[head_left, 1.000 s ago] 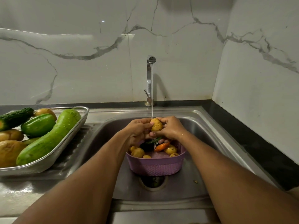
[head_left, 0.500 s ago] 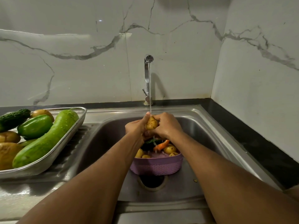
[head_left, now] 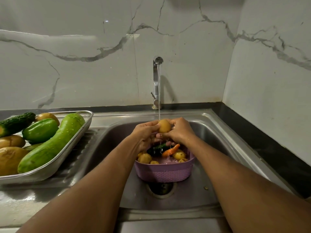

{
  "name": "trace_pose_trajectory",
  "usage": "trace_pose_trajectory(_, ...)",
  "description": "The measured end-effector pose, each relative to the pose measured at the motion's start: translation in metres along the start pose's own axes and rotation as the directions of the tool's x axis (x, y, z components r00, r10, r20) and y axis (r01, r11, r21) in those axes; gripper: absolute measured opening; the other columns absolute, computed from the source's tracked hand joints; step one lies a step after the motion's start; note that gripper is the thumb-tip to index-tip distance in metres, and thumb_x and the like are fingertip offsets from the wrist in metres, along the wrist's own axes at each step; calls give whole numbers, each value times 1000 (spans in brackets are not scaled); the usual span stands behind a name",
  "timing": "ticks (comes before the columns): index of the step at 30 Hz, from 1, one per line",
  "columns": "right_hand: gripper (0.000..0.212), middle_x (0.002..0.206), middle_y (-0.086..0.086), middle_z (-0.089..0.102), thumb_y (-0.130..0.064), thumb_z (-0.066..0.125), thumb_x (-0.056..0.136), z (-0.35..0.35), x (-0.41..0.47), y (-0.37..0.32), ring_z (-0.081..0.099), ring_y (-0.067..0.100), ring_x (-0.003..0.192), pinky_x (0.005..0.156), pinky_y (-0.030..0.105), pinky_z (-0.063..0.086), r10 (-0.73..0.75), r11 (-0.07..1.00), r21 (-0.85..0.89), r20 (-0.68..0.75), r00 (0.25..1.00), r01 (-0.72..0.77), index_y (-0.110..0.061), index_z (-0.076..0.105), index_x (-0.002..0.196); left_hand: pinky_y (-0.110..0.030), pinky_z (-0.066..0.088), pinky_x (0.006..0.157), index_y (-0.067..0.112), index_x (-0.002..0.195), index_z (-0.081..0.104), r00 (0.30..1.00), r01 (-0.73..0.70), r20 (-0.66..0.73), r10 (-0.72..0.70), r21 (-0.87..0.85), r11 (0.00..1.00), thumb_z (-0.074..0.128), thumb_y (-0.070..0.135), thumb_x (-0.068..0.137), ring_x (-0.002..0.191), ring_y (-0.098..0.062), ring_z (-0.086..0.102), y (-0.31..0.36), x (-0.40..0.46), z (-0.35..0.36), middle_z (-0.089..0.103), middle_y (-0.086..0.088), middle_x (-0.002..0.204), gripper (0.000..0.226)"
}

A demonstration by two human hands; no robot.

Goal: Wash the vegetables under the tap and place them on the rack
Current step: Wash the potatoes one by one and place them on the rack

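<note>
A small yellow potato (head_left: 164, 126) is under the running stream from the chrome tap (head_left: 157, 81). My left hand (head_left: 146, 132) and my right hand (head_left: 180, 130) both grip it from either side, above a purple basket (head_left: 165, 173) in the steel sink (head_left: 217, 132). The basket holds several small potatoes, an orange carrot (head_left: 171, 150) and a dark green vegetable. A metal rack tray (head_left: 72, 142) on the left drainboard carries a long pale green gourd (head_left: 52, 142), a green pepper (head_left: 40, 130), a dark cucumber (head_left: 16, 122) and potatoes.
The sink drain (head_left: 161, 189) lies just in front of the basket. A marble wall runs behind the tap and along the right side, above a black counter strip (head_left: 262, 148). The ribbed drainboard (head_left: 80, 158) lies between tray and sink.
The potato has turned between my hands under the stream, standing more upright now. Both hands stay over the basket.
</note>
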State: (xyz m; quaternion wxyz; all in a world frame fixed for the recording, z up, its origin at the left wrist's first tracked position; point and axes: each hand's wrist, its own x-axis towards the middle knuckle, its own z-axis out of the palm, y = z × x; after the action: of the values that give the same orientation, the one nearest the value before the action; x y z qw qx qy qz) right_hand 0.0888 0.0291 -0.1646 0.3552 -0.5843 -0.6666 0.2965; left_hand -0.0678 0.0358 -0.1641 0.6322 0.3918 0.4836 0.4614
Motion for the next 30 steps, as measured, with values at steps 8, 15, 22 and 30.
trace_pose_trajectory(8, 37, 97, -5, 70, -38, 85, 82, 21, 7, -10, 67, 17, 92, 82, 37, 56, -175, 887, -441, -50, 983, 136, -31, 70, 115, -41, 65, 69, 13, 97, 71, 928, 5, -373, -4, 1, 1000, 90, 44, 73, 83, -26, 75, -7, 10, 9, 75, -10, 92, 44)
trace_pose_trajectory(15, 37, 83, -11, 73, -46, 89, 75, 14, 6, -8, 72, 12, 70, 72, 34, 60, -105, 929, -361, -37, 994, 85, -34, 73, 106, -43, 65, 77, 9, 101, 75, 964, -12, -265, 30, 67, 998, 80, 39, 88, 80, -24, 76, -5, 11, 6, 78, -13, 94, 33)
trace_pose_trajectory(22, 56, 84, -8, 76, -42, 94, 68, 1, 2, -6, 74, 9, 58, 60, 28, 59, -3, 987, -159, 11, 1000, 5, -28, 70, 117, -35, 61, 75, 7, 125, 67, 999, 31, 6, -31, 11, 999, 56, 13, 105, 97, -30, 65, 0, 10, -8, 72, -24, 120, 24)
trace_pose_trajectory(30, 23, 77, -10, 73, -40, 87, 79, 8, 8, 3, 71, 6, 62, 64, 29, 61, -28, 933, -360, -74, 997, 0, -29, 74, 94, -44, 65, 78, 7, 106, 75, 983, -78, -146, 107, 192, 978, 72, 16, 95, 86, -25, 76, -10, 8, 11, 77, -17, 102, 14)
